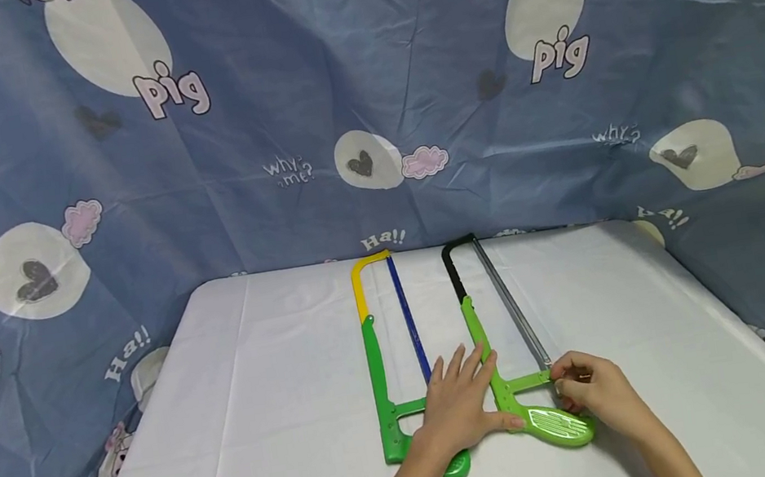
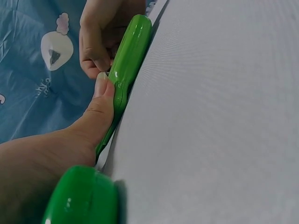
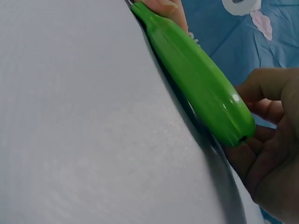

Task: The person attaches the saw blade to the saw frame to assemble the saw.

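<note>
A light green hacksaw (image 1: 550, 426) with a black front arm and grey blade lies flat on the white table. My left hand (image 1: 455, 405) lies across its frame, fingers spread and fairly straight, the thumb pressing near the handle. In the left wrist view that thumb (image 2: 96, 112) touches the green grip. My right hand (image 1: 594, 392) pinches at the handle-side end of the blade, beside the short crossbar; its curled fingers hide the small part there. To the left lies a darker green hacksaw (image 1: 378, 379) with a yellow front arm and blue blade, partly under my left hand and wrist.
White cloth covers the table (image 1: 290, 417), and both saws point toward its far edge. Behind it hangs a blue printed curtain (image 1: 303, 102), which also drapes down along both sides.
</note>
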A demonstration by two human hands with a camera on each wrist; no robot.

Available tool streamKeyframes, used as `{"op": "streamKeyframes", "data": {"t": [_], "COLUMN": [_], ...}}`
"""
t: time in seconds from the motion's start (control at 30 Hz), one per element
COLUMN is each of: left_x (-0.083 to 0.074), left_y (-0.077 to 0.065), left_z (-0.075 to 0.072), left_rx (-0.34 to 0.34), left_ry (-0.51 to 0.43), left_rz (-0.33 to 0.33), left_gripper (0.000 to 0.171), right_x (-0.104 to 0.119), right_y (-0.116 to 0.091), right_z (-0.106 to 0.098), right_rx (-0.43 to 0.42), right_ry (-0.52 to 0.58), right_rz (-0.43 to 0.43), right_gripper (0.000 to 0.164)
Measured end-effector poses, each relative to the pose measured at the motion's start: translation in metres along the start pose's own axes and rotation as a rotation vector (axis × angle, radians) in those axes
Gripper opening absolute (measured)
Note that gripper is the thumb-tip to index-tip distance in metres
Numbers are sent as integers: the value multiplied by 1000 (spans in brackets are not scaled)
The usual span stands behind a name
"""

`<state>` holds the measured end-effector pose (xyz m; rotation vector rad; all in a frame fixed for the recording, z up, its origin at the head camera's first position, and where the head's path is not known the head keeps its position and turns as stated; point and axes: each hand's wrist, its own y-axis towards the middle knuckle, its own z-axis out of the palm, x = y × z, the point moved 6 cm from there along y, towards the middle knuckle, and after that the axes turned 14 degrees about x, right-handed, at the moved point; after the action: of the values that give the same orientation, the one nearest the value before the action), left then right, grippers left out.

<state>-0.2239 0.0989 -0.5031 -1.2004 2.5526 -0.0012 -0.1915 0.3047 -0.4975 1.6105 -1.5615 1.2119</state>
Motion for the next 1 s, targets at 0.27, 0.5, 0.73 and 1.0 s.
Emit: {"op": "streamKeyframes", "data": {"t": [0.27, 0.5, 0.73, 1.0], "left_x": [0, -1, 0, 1], "left_y": [0, 0, 0, 0], "left_z": [0, 0, 3, 1], "left_rx": [1, -8, 5, -8], "left_ry": [5, -9, 2, 7], "left_rz": [-3, 7, 8, 12], "left_gripper": [105, 105, 106, 106], "right_x": [2, -1, -16, -20], "right_y": [-1, 0, 0, 2], "right_z": [-2, -3, -2, -3], "right_rx": [89, 136, 206, 300], "right_ry": [110, 196, 368, 551], "right_rz": [-14, 17, 40, 18], "right_gripper": [20, 22, 20, 15]}}
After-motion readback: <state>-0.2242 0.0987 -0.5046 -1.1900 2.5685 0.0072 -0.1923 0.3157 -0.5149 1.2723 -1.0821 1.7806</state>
